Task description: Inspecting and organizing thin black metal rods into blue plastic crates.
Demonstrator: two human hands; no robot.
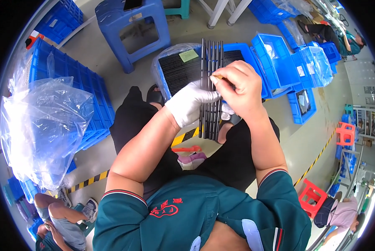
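Observation:
Over my lap, my left hand (186, 102), in a white glove, is closed around several thin black rods (212, 56). They stand side by side in a row, pointing away from me. Bare and pinched, my right hand (244, 90) is at the right side of the rods. Between its thumb and forefinger shows a small yellowish-brown thing (219, 77), mostly covered by the fingers; its kind is not clear. Beyond the hands, more black rods (170, 69) lie packed in a plastic-lined blue bin with a pale green note (188, 55) on top.
A blue stool (131, 31) stands ahead on the left. Stacked blue crates (78, 79) with clear plastic bags (47, 125) rise at my left. More blue bins (275, 58) are at the right. Red stools (313, 198) and other people (62, 217) are farther off.

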